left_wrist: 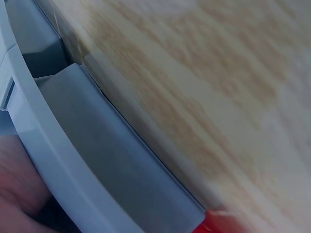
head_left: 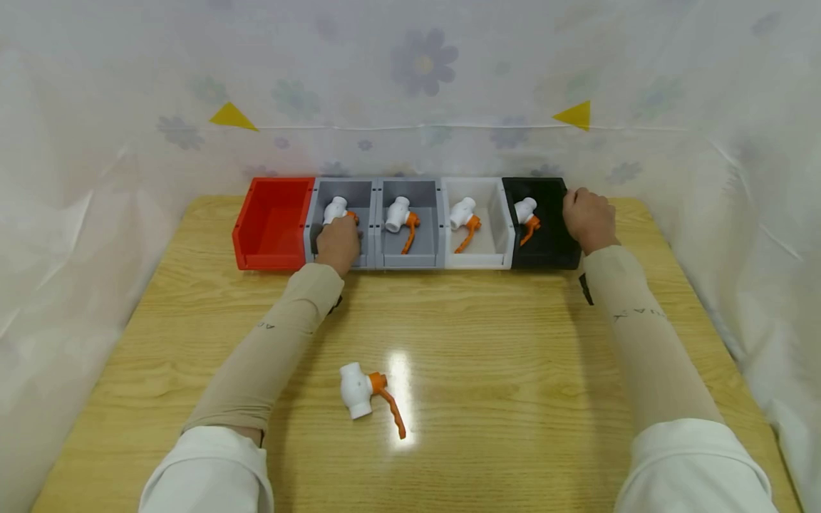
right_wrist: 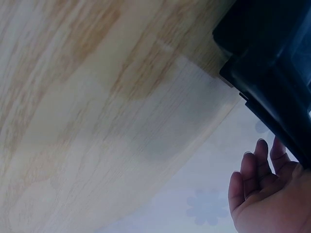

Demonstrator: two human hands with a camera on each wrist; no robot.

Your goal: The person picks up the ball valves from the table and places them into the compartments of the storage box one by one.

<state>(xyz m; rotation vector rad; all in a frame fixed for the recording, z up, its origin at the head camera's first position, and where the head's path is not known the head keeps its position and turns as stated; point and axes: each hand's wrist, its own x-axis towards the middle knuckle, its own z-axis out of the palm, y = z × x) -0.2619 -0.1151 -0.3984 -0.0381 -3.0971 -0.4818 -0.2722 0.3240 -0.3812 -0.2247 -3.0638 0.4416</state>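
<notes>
My left hand [head_left: 340, 244] reaches over the front of the left grey bin [head_left: 319, 187], next to the white ball valve [head_left: 335, 209] with an orange lever lying inside. Its fingertips and most of that lever are hidden, so I cannot tell whether it grips the valve. In the left wrist view, part of the hand [left_wrist: 19, 179] shows beside the grey rim. At the black bin [head_left: 553, 249], my right hand [head_left: 589, 217] holds the right side wall. The right wrist view shows its fingers [right_wrist: 249, 172] loosely curled outside that wall, the thumb hidden.
A red bin [head_left: 276, 224] stands at the row's left end. Ball valves lie in the second grey bin [head_left: 420, 196], the white bin [head_left: 490, 249] and the black bin. Another ball valve [head_left: 355, 390] lies on the wooden table [head_left: 487, 399]. A pale curtain [head_left: 410, 92] hangs behind.
</notes>
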